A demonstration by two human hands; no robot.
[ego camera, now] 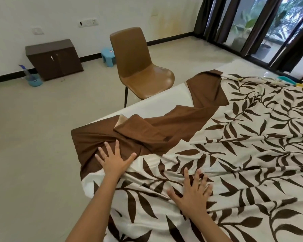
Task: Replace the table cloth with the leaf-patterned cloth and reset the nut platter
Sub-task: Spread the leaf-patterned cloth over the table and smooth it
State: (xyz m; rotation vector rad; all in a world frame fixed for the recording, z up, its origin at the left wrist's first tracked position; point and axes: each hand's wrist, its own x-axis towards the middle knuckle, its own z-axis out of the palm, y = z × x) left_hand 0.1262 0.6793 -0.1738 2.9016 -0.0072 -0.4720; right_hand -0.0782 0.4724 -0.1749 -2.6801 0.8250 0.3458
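Brown border fabric lies bunched under the left hand [114, 160], which presses flat with fingers spread. The right hand [192, 191] also lies flat on the leaf-patterned cloth [252, 145], covering the table [161, 98]. Uneven pushing may slide the cloth sideways and leave wrinkles.

Two hands [114, 162] [192, 194], one leaf-patterned cloth [252, 145], one chair [136, 67], one cabinet [54, 58], one blue stool [107, 55]
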